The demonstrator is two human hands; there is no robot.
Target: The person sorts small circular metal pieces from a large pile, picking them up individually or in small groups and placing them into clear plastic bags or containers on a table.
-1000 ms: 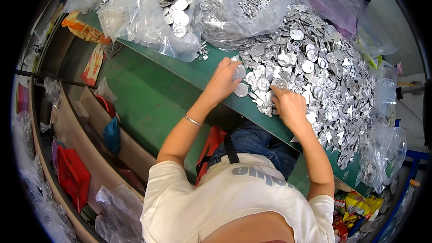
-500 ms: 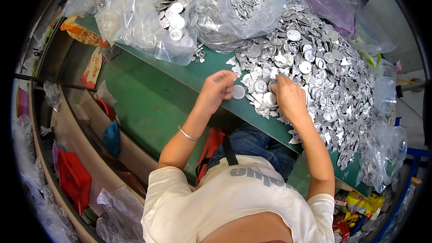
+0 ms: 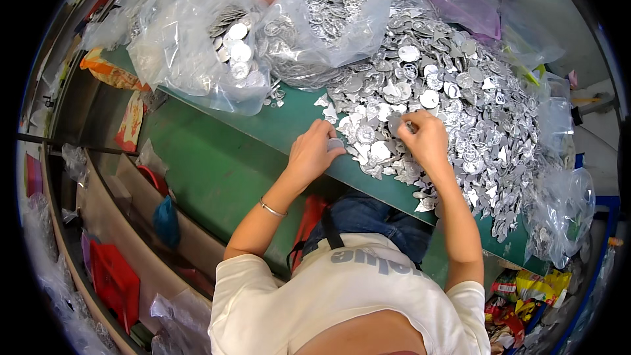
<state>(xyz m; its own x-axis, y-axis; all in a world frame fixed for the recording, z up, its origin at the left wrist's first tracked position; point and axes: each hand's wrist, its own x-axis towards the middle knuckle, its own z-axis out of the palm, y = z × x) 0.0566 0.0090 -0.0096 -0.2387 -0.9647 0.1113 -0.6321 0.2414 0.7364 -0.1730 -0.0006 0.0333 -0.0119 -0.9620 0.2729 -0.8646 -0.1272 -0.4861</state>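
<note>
Tbl (image 3: 289, 120): disc (image 3: 336, 144) in L hand (image 3: 311, 151)

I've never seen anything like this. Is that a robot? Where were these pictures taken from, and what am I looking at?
No robot here: these are a person's two bare hands. The pictures come from a wide, fisheye camera worn on that person's head, looking down, so straight edges bend and the person's own cream shirt shows at the bottom. Picture left is the person's left.

In front is a green table with a big heap of flat silvery pieces. Behind and beside it are clear plastic bags, some with similar pieces inside.

The left hand has a round disc between thumb and fingers. The right hand pinches a small grey piece over the heap.
</note>
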